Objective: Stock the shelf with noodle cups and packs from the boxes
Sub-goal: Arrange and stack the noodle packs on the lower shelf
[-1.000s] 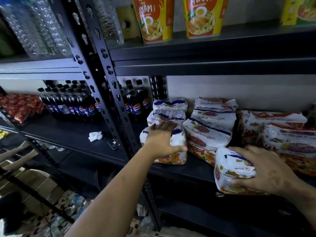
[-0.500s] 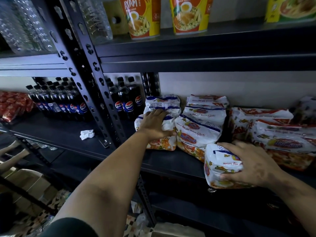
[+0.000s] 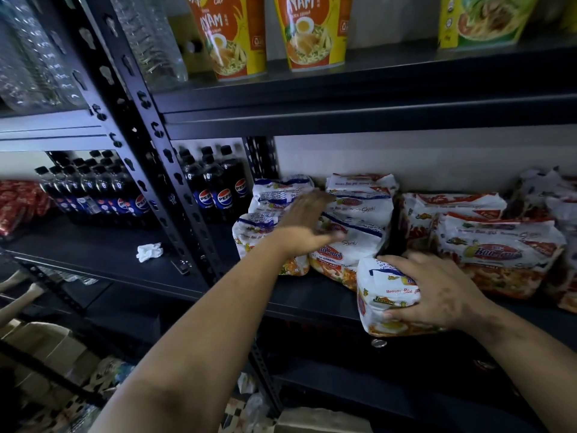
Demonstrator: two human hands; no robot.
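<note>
Head view | left hand (image 3: 304,225) flat on stacked white plastic noodle packs (image 3: 352,232) | right hand (image 3: 437,292) gripping white noodle pack (image 3: 385,295) at black metal shelf (image 3: 312,296) edge | dark cola bottles (image 3: 218,189) left

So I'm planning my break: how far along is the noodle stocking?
Several noodle packs already sit stacked on the middle shelf, and cups stand above. The right hand grips another pack at the shelf edge; the left hand presses the stack. Boxes aren't clearly visible.
</note>
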